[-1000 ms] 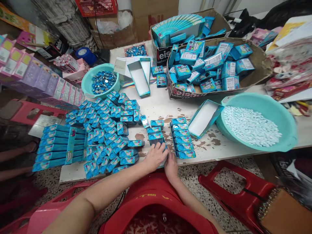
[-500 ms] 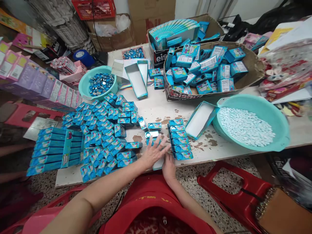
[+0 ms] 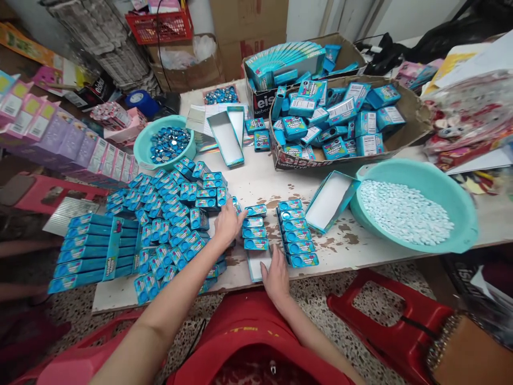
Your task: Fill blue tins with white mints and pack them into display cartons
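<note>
A narrow white-lined cardboard tray (image 3: 256,269) lies at the table's front edge, its near part bare. In its far part stand several small blue candy boxes (image 3: 255,233) in a row. My left hand (image 3: 227,223) reaches left of this row, thumb and fingers closed round a single blue candy box (image 3: 236,203), mostly hidden. My right hand (image 3: 276,275) is at the tray's right side, thumb over the inside and fingers along the outer wall. Just right of it stands a filled row of blue candy boxes (image 3: 297,235). Many more blue candy boxes (image 3: 172,208) crowd the table on the left.
A turquoise basin (image 3: 460,214) of white candies stands right, beside an empty tray (image 3: 331,200). Behind is a carton (image 3: 292,163) of blue boxes. A turquoise bowl (image 3: 140,144) holds shiny blue pieces. Stacked filled trays (image 3: 88,251) are left; a red stool (image 3: 360,326) stands in front.
My left hand has moved from above the tray to the left, onto a single candy box. My right hand has shifted slightly, thumb now apart from the fingers. The boxes in the tray are uncovered.
</note>
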The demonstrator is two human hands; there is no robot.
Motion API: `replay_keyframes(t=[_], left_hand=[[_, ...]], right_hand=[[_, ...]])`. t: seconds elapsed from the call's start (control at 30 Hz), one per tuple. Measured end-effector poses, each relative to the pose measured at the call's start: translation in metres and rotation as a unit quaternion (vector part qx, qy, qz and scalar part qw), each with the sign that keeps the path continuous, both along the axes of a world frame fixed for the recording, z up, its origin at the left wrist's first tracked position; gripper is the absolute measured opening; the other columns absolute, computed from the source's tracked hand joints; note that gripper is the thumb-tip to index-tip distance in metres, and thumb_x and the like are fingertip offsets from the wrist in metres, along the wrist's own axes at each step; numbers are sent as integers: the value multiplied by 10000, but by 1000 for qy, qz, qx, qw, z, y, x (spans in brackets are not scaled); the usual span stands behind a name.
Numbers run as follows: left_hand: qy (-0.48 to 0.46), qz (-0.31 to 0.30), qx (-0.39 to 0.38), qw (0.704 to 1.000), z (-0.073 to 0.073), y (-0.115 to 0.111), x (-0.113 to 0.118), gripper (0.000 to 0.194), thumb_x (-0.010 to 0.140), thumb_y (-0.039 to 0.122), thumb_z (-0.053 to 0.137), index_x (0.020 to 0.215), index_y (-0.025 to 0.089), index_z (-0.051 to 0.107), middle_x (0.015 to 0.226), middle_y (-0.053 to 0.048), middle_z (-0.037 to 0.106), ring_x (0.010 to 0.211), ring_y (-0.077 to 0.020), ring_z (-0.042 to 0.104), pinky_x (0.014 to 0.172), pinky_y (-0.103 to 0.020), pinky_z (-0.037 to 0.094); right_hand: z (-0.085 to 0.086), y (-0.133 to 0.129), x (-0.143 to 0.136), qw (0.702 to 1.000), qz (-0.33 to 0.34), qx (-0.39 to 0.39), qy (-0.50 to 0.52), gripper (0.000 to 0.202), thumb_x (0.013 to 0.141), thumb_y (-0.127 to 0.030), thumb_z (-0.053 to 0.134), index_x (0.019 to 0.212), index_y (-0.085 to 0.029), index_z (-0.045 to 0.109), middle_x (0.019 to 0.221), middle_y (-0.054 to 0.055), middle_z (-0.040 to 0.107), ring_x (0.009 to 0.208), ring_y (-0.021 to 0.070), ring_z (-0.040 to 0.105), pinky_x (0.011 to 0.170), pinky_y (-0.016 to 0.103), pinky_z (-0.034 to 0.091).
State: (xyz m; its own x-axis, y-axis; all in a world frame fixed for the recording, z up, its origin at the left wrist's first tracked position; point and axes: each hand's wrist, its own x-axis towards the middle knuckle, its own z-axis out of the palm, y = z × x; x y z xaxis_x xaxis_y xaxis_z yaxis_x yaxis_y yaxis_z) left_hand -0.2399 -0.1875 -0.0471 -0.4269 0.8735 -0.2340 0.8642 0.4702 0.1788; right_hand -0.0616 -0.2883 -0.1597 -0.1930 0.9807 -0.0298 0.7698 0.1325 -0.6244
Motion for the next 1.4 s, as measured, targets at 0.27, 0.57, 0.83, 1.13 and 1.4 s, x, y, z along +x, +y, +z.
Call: replay_keyframes(t=[0.27,0.57,0.83,1.13,1.4], left_hand=[[-153,-123,-45,979,-15,60,-23,514,854,173,369,1368,159,358,1231,-109,593,1129,-222,558,958,-331,412],[-99,-207,-115,967,-18,78,2,950,637,580,654,1444,320,225,1509,-104,232,1312,-395,281,995,-526,333],[-19,-117,-67,991,-21,90,11,612,781,512,516,1346,305,407,1206,-143,483,1068,-348,546,870,-450,413],[-172,-19,-73,982,-13,100,-49,457,850,352,437,1264,171,505,1218,-138,572,912,-241,641,780,-335,484],[-237,-33,-7,971,-28,77,-54,856,662,387,714,1393,156,333,1258,-145,554,1121,-282,542,925,-369,429]], right_hand=[[-12,40,-17,994,32,-36,102,779,675,-34,468,1424,-146,285,1378,150,444,1290,257,419,1019,408,416],[-26,47,-17,994,33,-42,91,762,645,8,457,1386,-151,375,1349,132,491,1275,266,433,1039,434,394],[-24,49,-15,996,40,-37,69,757,666,-25,496,1396,-176,360,1336,130,495,1242,278,461,1017,432,414],[22,32,-12,995,-1,34,91,710,786,-38,392,1459,-136,188,1401,186,385,1313,280,382,1020,468,418],[85,149,-47,984,67,82,144,556,832,-52,423,1372,-182,400,1316,146,446,1268,231,413,1053,415,383]])
